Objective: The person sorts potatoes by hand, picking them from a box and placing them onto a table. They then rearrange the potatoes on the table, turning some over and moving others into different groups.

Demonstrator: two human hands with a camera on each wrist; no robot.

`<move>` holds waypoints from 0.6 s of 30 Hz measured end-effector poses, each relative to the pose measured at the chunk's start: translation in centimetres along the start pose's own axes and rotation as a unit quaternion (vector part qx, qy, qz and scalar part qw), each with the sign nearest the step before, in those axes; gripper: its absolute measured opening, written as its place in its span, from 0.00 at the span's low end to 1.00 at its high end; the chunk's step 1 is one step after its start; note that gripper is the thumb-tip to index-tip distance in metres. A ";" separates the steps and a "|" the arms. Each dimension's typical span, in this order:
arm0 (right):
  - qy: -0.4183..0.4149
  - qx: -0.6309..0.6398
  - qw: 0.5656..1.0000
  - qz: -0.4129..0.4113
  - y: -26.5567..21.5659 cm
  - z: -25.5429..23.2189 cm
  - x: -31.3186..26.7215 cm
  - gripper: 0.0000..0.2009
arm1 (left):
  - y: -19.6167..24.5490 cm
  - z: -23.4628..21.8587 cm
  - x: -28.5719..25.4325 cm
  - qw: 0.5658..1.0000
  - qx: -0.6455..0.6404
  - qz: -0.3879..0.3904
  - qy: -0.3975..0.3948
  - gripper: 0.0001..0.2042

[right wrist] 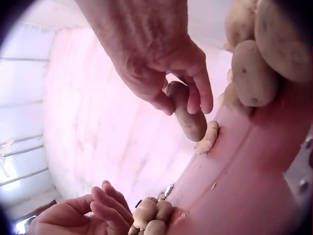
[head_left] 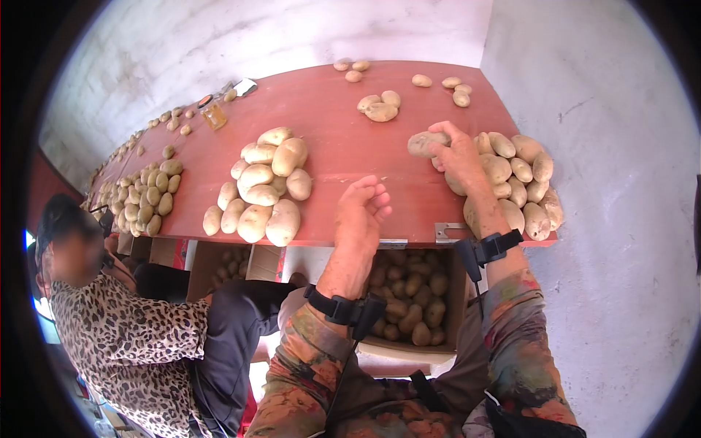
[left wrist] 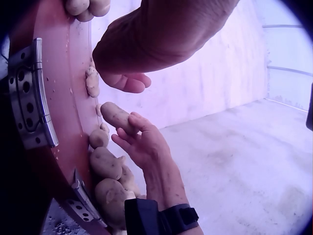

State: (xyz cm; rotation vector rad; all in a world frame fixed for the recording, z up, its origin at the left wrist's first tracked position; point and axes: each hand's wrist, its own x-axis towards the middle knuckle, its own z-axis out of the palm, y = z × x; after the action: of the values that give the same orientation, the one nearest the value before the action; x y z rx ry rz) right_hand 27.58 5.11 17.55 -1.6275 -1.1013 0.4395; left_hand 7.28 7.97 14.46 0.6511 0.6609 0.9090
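My right hand [head_left: 461, 162] pinches a long potato [head_left: 427, 144] between thumb and fingers, held over the left side of the right potato pile [head_left: 518, 171]. In the right wrist view that potato [right wrist: 188, 115] hangs tilted from the fingertips. My left hand [head_left: 359, 213] is raised over the table's front edge with loosely bent fingers and nothing in it. To its left on the red table [head_left: 350, 150] lies a middle potato pile [head_left: 257, 186]. Farther back, a small cluster of potatoes [head_left: 380, 108] rests on the tabletop.
A cardboard box of potatoes [head_left: 409, 299] stands below the table edge between my knees. Another person [head_left: 128, 314] sits at the left, beside a second box [head_left: 226, 266]. Toward the back left are a jar [head_left: 212, 113] and more potatoes [head_left: 139, 197]. A wall [head_left: 606, 182] borders the right side.
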 end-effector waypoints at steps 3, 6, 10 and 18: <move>-0.023 -0.044 0.999 0.012 -0.9 0.8 -0.8 0.15 | 0.0 0.0 -0.2 1.000 0.006 -0.004 0.005 0.09; -0.063 -0.022 0.998 0.023 0.4 1.9 -0.2 0.14 | -0.2 0.2 -0.1 1.000 0.003 -0.005 -0.004 0.09; -0.044 -0.023 0.999 0.000 1.4 3.4 -0.1 0.15 | -0.1 0.2 -0.3 1.000 0.003 -0.003 -0.003 0.09; -0.146 -0.304 0.936 -0.103 3.4 5.7 -1.8 0.16 | 0.2 -0.1 0.0 1.000 0.001 -0.002 -0.009 0.09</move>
State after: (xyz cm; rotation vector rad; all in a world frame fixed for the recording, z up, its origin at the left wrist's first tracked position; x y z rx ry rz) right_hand 23.88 6.78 11.98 -1.9863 -1.7395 0.2093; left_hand 7.08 8.04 14.52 0.6585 0.6471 0.8973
